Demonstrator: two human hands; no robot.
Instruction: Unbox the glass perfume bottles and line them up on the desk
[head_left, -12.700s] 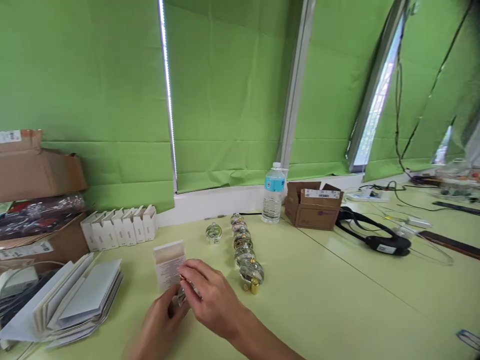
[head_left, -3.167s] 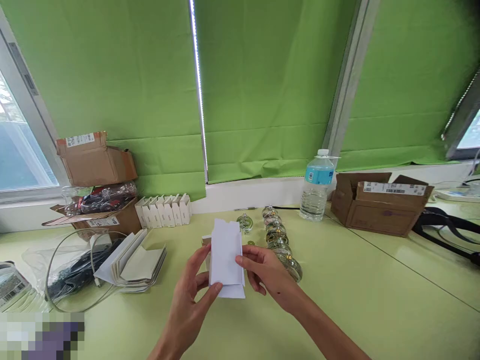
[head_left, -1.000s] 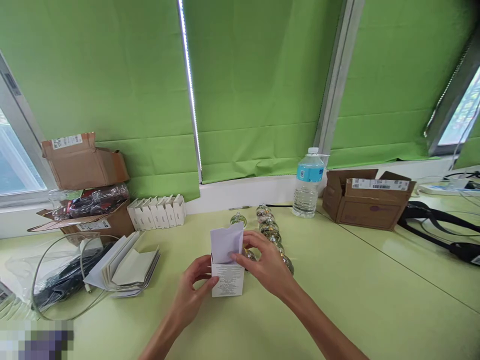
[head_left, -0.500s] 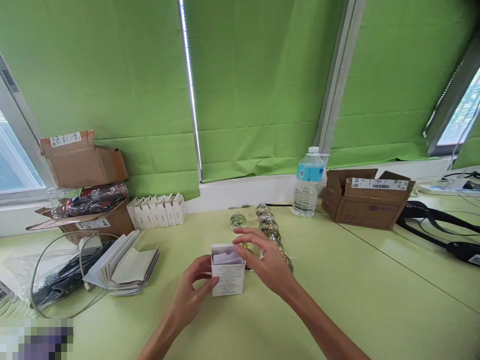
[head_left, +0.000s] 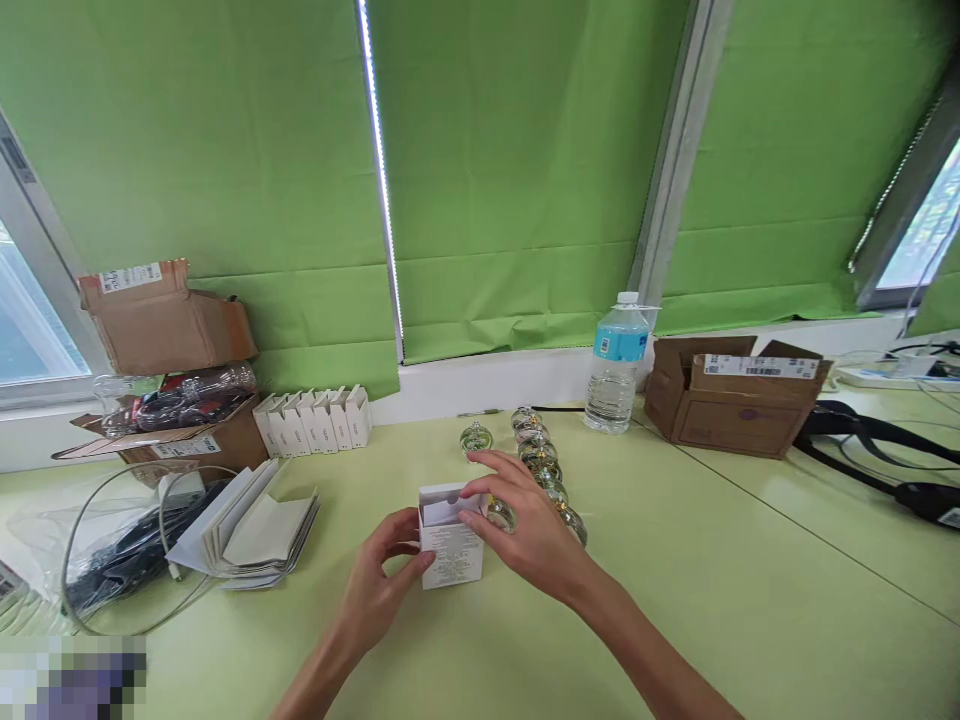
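Note:
A small white carton [head_left: 453,558] with printed text on its front stands upright on the table, its top open. Inside it a white paper insert [head_left: 441,512] shows below the rim. My left hand [head_left: 381,580] grips the carton's left side, thumb on the front and fingers behind. At the top right corner, my right hand [head_left: 529,520] has its thumb and fingertips on the rim. Just behind that hand, a round glass bottle [head_left: 501,514] is partly hidden. Several more round glass bottles [head_left: 541,466] run back in a row, and a single glass bottle [head_left: 476,438] stands to their left.
Several white cartons [head_left: 315,425] line up by the wall. Folded white cartons [head_left: 270,535] lie at left, beside cables and brown boxes [head_left: 172,330]. A water bottle [head_left: 616,370], an open brown box [head_left: 735,405] and a black strap [head_left: 855,440] are at right.
The white insert has gone down from sticking out of the carton to inside it. My right hand lifted off, then came back onto the rim; the carton shifted slightly left.

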